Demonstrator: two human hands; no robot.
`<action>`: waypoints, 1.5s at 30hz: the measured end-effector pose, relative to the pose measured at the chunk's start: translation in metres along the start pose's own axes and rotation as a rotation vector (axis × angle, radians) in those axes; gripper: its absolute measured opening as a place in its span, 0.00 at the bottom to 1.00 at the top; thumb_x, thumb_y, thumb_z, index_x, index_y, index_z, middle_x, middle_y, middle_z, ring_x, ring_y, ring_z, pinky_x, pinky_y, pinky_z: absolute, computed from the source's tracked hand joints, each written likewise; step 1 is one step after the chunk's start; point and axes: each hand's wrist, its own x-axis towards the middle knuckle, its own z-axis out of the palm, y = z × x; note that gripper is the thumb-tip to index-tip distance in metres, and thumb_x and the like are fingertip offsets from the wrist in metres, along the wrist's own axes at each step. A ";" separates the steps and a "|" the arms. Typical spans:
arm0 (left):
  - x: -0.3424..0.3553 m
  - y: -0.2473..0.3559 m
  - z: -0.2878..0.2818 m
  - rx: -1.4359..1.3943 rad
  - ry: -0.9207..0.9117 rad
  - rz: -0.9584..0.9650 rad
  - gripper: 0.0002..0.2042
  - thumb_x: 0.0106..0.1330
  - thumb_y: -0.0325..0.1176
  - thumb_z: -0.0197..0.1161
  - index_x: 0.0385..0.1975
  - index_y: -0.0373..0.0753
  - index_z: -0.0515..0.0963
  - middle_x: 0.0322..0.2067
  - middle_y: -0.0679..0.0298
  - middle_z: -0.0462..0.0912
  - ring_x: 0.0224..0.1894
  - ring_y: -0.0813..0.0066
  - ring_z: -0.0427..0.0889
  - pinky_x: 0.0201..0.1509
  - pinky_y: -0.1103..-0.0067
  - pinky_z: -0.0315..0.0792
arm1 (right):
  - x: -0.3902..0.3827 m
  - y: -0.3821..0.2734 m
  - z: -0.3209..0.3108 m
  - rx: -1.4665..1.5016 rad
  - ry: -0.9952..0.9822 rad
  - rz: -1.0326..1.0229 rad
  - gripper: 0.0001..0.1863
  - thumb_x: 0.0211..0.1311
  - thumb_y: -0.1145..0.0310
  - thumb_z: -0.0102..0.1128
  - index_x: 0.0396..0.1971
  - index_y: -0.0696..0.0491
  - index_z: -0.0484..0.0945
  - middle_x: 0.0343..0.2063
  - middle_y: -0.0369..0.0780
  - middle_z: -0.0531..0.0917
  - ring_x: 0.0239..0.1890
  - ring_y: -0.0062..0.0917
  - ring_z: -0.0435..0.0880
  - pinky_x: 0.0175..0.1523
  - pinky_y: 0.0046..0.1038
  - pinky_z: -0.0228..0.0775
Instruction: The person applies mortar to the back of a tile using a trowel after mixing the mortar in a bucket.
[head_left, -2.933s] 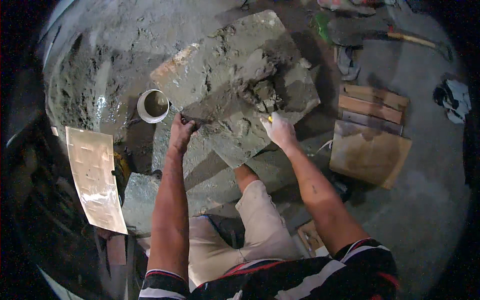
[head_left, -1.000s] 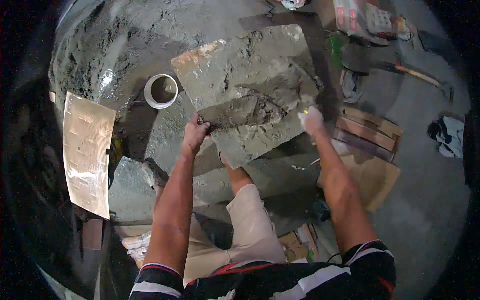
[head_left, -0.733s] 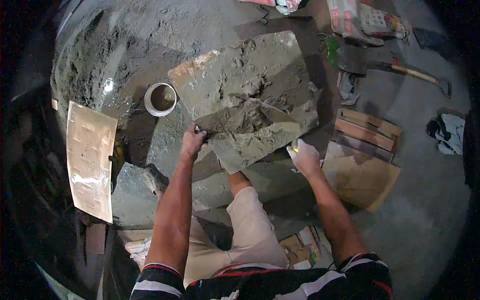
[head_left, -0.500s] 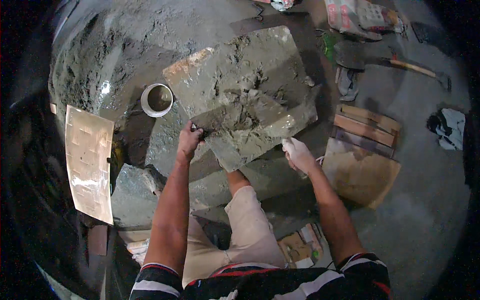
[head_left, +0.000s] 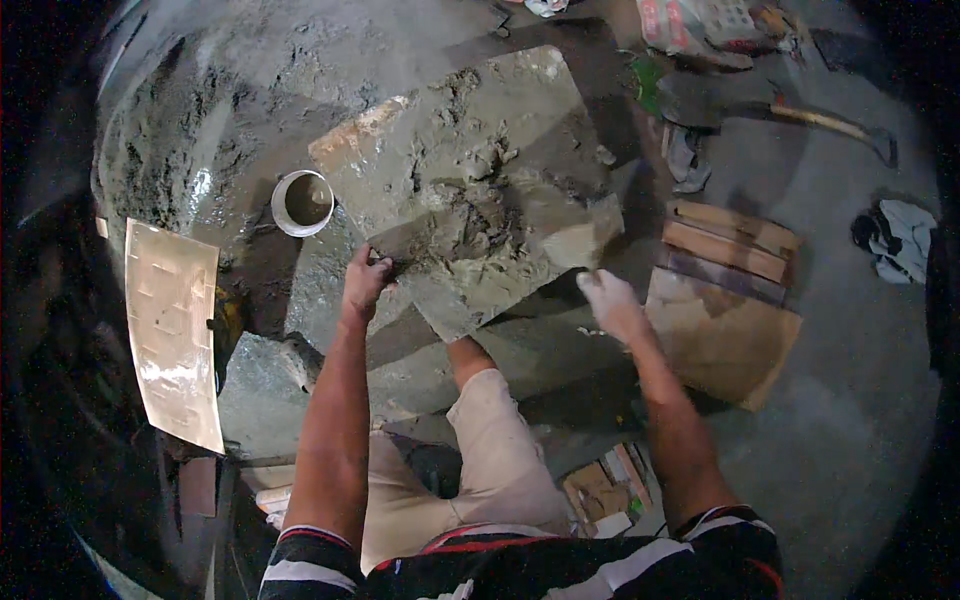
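A broad flat board (head_left: 350, 140) smeared with wet grey mortar (head_left: 480, 215) lies tilted in front of me. At its near left edge is my left hand (head_left: 365, 285), its fingers curled beside a dark flat strip on the mortar. What it grips, if anything, is hidden. My right hand (head_left: 612, 303), pale with dust or mortar, is closed by the board's near right edge. A smoother, lighter patch lies just beyond its fingertips; whatever is in that hand I cannot make out.
A white bucket (head_left: 303, 204) with murky contents stands left of the board, below a mortar heap (head_left: 160, 140). Further left is a tan sheet (head_left: 172, 335). To the right lie stacked cardboard pieces (head_left: 725, 335), a wooden-handled tool (head_left: 820, 120), a crumpled cloth (head_left: 905, 240) and sacks (head_left: 700, 25).
The view has shifted slightly, so the board and bucket sit a little further left. My right hand has moved slightly right relative to the board; my left stays at the board's edge.
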 end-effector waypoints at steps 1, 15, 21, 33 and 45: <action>-0.001 0.000 0.000 -0.045 -0.009 0.029 0.14 0.64 0.25 0.61 0.49 0.33 0.75 0.32 0.61 0.80 0.28 0.74 0.79 0.27 0.76 0.77 | 0.003 -0.009 0.013 -0.126 -0.078 -0.107 0.26 0.72 0.46 0.49 0.41 0.58 0.78 0.37 0.55 0.84 0.43 0.55 0.82 0.47 0.50 0.73; -0.002 0.005 -0.005 0.027 -0.035 -0.020 0.15 0.65 0.26 0.60 0.51 0.32 0.73 0.33 0.60 0.81 0.32 0.72 0.82 0.32 0.75 0.79 | 0.034 0.157 0.010 0.140 0.112 0.055 0.27 0.68 0.45 0.53 0.39 0.59 0.78 0.35 0.54 0.84 0.39 0.58 0.80 0.45 0.52 0.71; 0.011 0.017 0.030 0.033 -0.102 -0.005 0.14 0.65 0.27 0.61 0.48 0.32 0.73 0.34 0.59 0.81 0.33 0.72 0.81 0.34 0.75 0.78 | 0.110 0.232 0.049 -0.008 0.435 -0.064 0.28 0.72 0.46 0.48 0.25 0.58 0.75 0.20 0.45 0.79 0.22 0.37 0.78 0.27 0.42 0.69; 0.001 0.007 0.005 0.061 -0.086 -0.016 0.18 0.65 0.29 0.61 0.52 0.30 0.70 0.34 0.60 0.79 0.34 0.72 0.81 0.32 0.75 0.78 | 0.038 0.070 0.091 0.876 -0.164 0.242 0.21 0.71 0.49 0.51 0.25 0.51 0.70 0.12 0.32 0.66 0.09 0.20 0.64 0.15 0.26 0.57; -0.126 -0.058 -0.141 -0.025 0.133 -0.169 0.38 0.65 0.33 0.64 0.73 0.34 0.52 0.34 0.59 0.81 0.32 0.72 0.83 0.28 0.76 0.77 | -0.036 -0.016 0.059 0.580 -0.301 0.007 0.20 0.72 0.52 0.52 0.25 0.52 0.71 0.13 0.31 0.68 0.11 0.17 0.64 0.18 0.25 0.57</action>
